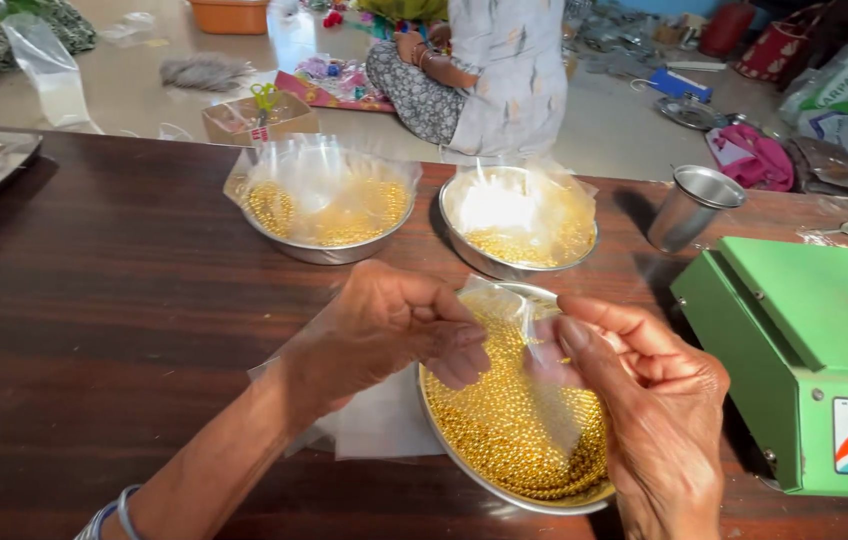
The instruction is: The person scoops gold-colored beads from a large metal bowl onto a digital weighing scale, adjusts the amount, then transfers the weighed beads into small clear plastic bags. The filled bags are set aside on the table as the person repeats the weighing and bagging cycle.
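Your left hand (399,325) and right hand (659,400) pinch a small clear plastic pouch (529,350) between them, fingers closed narrow on its upper edges, just above a round steel bowl of gold beads (504,430) at the near table edge. The pouch hangs w/ its long axis running top to bottom, mouth up toward your fingertips, lower end over the beads. A flat stack of clear bags (379,420) lies under your left wrist, touching the bowl's left side. Further back on the dark wooden table (94,320) sit two more steel bowls of gold beads, left one (329,210) and right one (519,225), each draped w/ clear plastic. A steel tumbler (692,207) stands upright near a green weighing scale (809,350) at right, its white label panel w/ red and blue stripes facing you.
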